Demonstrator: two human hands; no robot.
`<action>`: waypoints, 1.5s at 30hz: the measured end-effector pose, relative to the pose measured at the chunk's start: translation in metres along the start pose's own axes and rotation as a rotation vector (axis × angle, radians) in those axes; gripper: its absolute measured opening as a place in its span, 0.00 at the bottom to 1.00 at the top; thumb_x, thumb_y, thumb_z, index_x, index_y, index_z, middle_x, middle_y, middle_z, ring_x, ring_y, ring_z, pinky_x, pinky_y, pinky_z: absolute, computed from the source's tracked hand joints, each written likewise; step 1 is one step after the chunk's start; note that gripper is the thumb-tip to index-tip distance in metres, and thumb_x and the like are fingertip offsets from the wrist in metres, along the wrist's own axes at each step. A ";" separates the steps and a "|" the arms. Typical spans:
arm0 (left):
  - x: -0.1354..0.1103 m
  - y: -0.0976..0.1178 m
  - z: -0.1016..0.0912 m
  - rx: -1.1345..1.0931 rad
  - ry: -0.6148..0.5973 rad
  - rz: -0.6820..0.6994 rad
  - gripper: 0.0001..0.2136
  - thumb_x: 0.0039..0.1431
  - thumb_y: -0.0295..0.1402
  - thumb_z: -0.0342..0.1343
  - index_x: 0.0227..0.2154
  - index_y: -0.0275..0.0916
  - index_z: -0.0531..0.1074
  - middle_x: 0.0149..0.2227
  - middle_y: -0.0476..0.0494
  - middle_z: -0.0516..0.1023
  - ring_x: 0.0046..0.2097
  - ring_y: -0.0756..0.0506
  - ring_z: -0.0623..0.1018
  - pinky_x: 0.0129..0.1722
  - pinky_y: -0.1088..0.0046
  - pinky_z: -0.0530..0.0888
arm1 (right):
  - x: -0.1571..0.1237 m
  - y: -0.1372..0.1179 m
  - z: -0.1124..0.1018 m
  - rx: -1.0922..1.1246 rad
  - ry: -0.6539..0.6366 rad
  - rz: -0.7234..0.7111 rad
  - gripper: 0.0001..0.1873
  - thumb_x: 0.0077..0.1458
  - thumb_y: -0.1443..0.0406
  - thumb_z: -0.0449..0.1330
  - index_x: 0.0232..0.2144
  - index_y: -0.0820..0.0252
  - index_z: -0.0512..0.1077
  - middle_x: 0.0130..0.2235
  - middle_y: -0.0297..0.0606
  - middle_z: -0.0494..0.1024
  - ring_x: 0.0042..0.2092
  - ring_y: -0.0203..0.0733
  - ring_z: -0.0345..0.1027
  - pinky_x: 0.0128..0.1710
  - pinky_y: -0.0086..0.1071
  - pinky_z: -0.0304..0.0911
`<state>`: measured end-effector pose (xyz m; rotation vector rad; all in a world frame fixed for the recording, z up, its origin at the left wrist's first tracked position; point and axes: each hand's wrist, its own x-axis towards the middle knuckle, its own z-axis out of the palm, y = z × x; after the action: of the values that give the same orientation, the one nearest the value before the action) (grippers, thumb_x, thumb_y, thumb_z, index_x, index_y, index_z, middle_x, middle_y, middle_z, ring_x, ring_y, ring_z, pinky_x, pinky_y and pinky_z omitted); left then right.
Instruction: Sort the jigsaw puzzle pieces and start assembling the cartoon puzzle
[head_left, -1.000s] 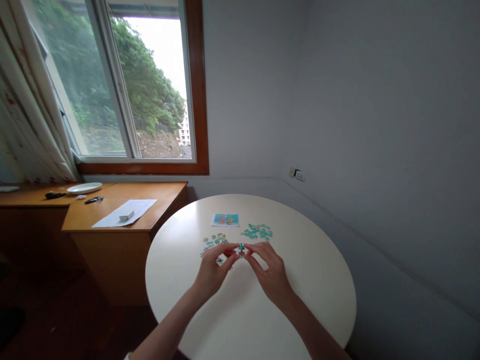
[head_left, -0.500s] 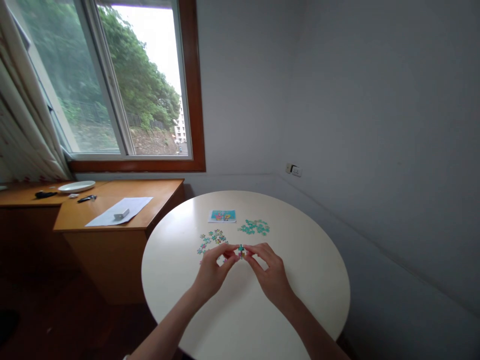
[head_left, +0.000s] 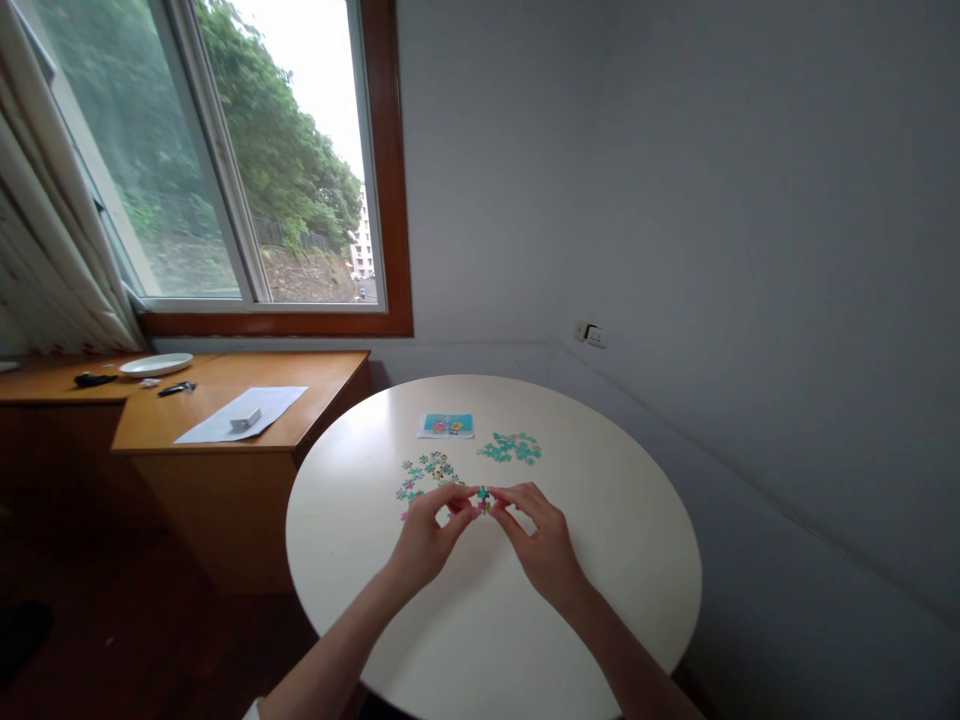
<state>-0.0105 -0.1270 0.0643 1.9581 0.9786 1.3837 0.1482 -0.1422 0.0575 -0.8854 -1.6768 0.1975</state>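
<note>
Teal puzzle pieces [head_left: 483, 498] pinched between fingertips of left hand [head_left: 426, 538] and right hand [head_left: 546, 548], both grasping, likely lining tabs | just above white table [head_left: 600, 620] centre | loose pieces [head_left: 426, 470], teal pile [head_left: 513, 448], picture card [head_left: 448, 426] far, within reach

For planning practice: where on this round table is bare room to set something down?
Bare: table left of the left hand and right of the right hand. Crowded: the held piece, then mixed pieces, teal pieces, picture card beyond.

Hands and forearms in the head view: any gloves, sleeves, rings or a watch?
Left hand and right hand are ungloved, forearms uncovered. A scrap of white fabric shows by the left elbow at the bottom edge. No watch or ring visible at this size.
</note>
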 end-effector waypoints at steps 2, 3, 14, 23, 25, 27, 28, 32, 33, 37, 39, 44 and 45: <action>0.000 0.000 0.000 0.012 -0.002 -0.004 0.08 0.51 0.32 0.55 0.34 0.36 0.75 0.24 0.48 0.76 0.28 0.50 0.73 0.32 0.73 0.71 | 0.000 0.000 0.000 0.008 -0.001 0.006 0.09 0.52 0.68 0.57 0.36 0.54 0.74 0.30 0.35 0.75 0.33 0.38 0.67 0.31 0.32 0.65; 0.000 0.000 -0.001 0.017 -0.004 -0.007 0.08 0.51 0.32 0.55 0.34 0.36 0.75 0.24 0.47 0.76 0.28 0.50 0.73 0.32 0.73 0.71 | 0.000 0.000 0.000 0.011 -0.001 0.010 0.09 0.52 0.68 0.57 0.36 0.54 0.74 0.30 0.35 0.75 0.33 0.39 0.67 0.31 0.32 0.65; 0.000 0.000 -0.002 0.036 -0.024 -0.005 0.08 0.52 0.32 0.55 0.34 0.36 0.75 0.25 0.48 0.76 0.28 0.50 0.73 0.32 0.73 0.71 | 0.001 0.001 0.001 0.009 0.004 0.006 0.09 0.51 0.69 0.58 0.36 0.55 0.74 0.29 0.34 0.75 0.33 0.38 0.67 0.30 0.31 0.64; 0.000 0.000 -0.001 0.017 -0.036 -0.016 0.08 0.52 0.32 0.55 0.34 0.36 0.73 0.25 0.47 0.76 0.28 0.50 0.73 0.32 0.73 0.71 | -0.001 0.002 0.001 0.014 -0.007 0.030 0.09 0.52 0.68 0.57 0.36 0.54 0.74 0.29 0.35 0.75 0.33 0.38 0.67 0.30 0.32 0.64; 0.000 -0.001 0.000 0.011 -0.037 -0.019 0.08 0.52 0.32 0.54 0.34 0.36 0.73 0.25 0.48 0.75 0.28 0.50 0.73 0.32 0.73 0.71 | -0.001 0.002 0.001 0.016 -0.005 0.030 0.09 0.52 0.68 0.57 0.36 0.54 0.74 0.29 0.34 0.75 0.33 0.38 0.67 0.31 0.32 0.65; -0.001 -0.002 0.001 0.003 -0.038 -0.022 0.08 0.52 0.32 0.54 0.34 0.36 0.72 0.25 0.48 0.75 0.28 0.50 0.73 0.32 0.73 0.71 | -0.001 0.002 0.001 0.013 -0.007 0.032 0.09 0.52 0.68 0.57 0.36 0.54 0.74 0.29 0.35 0.75 0.33 0.38 0.67 0.31 0.32 0.65; -0.001 -0.003 0.001 -0.001 -0.039 -0.024 0.08 0.52 0.32 0.54 0.34 0.36 0.72 0.25 0.48 0.75 0.28 0.50 0.73 0.32 0.73 0.71 | -0.001 0.002 0.000 0.010 -0.007 0.035 0.09 0.52 0.68 0.57 0.36 0.54 0.74 0.30 0.35 0.75 0.33 0.38 0.67 0.31 0.32 0.65; 0.000 -0.004 0.003 -0.001 -0.044 -0.030 0.08 0.52 0.32 0.54 0.35 0.36 0.72 0.25 0.48 0.74 0.28 0.50 0.73 0.32 0.72 0.70 | -0.001 0.002 0.000 0.007 -0.007 0.035 0.09 0.52 0.68 0.57 0.36 0.54 0.74 0.30 0.35 0.76 0.33 0.39 0.67 0.31 0.33 0.65; 0.000 -0.005 0.003 0.000 -0.046 -0.030 0.08 0.52 0.32 0.53 0.35 0.36 0.72 0.25 0.48 0.74 0.28 0.50 0.73 0.32 0.72 0.70 | -0.002 0.003 0.000 0.007 -0.007 0.036 0.09 0.52 0.68 0.57 0.36 0.54 0.74 0.30 0.35 0.75 0.33 0.39 0.67 0.31 0.33 0.65; -0.001 -0.006 0.003 0.004 -0.053 -0.031 0.08 0.53 0.32 0.53 0.35 0.36 0.71 0.24 0.48 0.74 0.28 0.50 0.72 0.32 0.72 0.70 | -0.002 0.004 0.001 0.006 -0.012 0.038 0.09 0.52 0.68 0.57 0.36 0.54 0.74 0.30 0.35 0.75 0.33 0.39 0.67 0.31 0.32 0.64; -0.001 -0.007 0.003 0.008 -0.051 -0.033 0.08 0.53 0.32 0.53 0.35 0.35 0.71 0.24 0.49 0.73 0.28 0.50 0.72 0.32 0.72 0.70 | -0.003 0.005 0.002 0.002 -0.017 0.035 0.09 0.52 0.68 0.57 0.37 0.54 0.74 0.29 0.35 0.75 0.33 0.39 0.67 0.31 0.32 0.64; -0.003 -0.011 0.003 0.020 -0.044 -0.028 0.08 0.53 0.33 0.53 0.34 0.36 0.71 0.24 0.49 0.73 0.28 0.50 0.72 0.32 0.73 0.70 | -0.005 0.006 0.004 0.002 -0.044 0.048 0.10 0.54 0.67 0.55 0.38 0.54 0.74 0.30 0.35 0.75 0.33 0.38 0.67 0.31 0.32 0.64; -0.003 -0.011 0.004 0.017 -0.045 -0.030 0.08 0.53 0.33 0.53 0.34 0.36 0.71 0.24 0.49 0.73 0.28 0.51 0.72 0.32 0.73 0.70 | -0.006 0.006 0.004 0.007 -0.044 0.054 0.10 0.55 0.66 0.54 0.39 0.54 0.74 0.30 0.36 0.75 0.33 0.38 0.67 0.31 0.32 0.64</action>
<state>-0.0105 -0.1227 0.0528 1.9712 0.9977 1.3131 0.1477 -0.1403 0.0486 -0.9278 -1.6932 0.2612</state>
